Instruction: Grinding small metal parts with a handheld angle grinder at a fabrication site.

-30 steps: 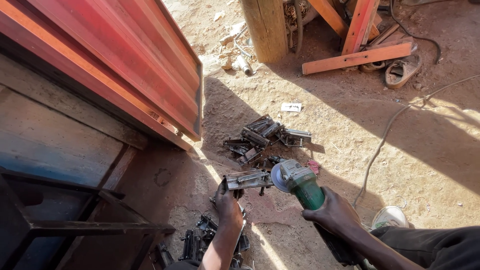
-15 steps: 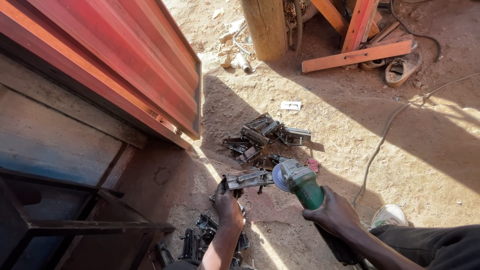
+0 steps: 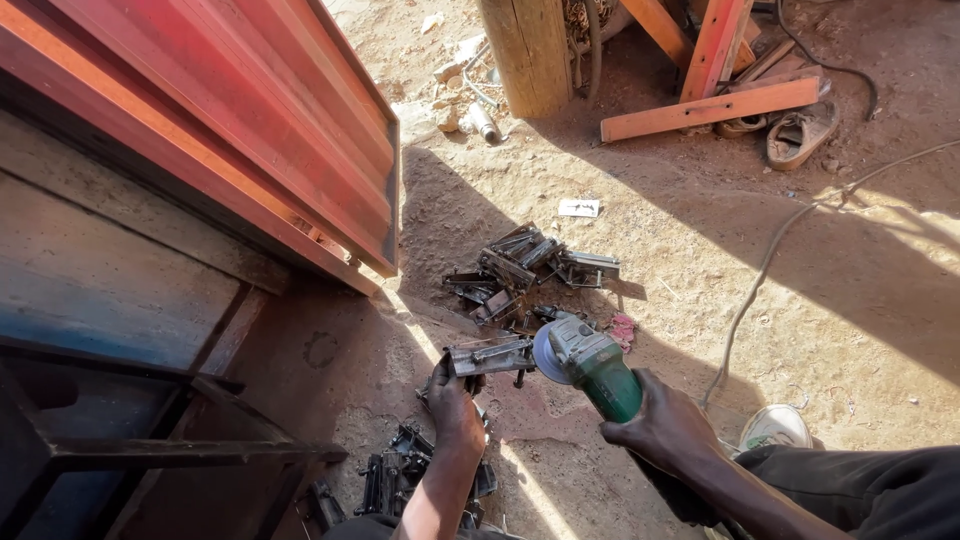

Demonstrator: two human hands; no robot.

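My left hand [image 3: 455,400] has its fingers clamped on a metal latch [image 3: 490,355] at frame centre. My right hand [image 3: 665,430] grips a green grinder [image 3: 590,365], its disc touching the latch.

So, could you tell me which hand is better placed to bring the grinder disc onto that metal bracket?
Right. The right hand already grips the green angle grinder, its disc beside the metal bracket; the left hand is holding that bracket.

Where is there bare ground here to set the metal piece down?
Bare dirt lies right of the pile of metal parts, out toward the cable, and near the paper scrap. It is crowded around the left hand, holding a metal piece against the green grinder.
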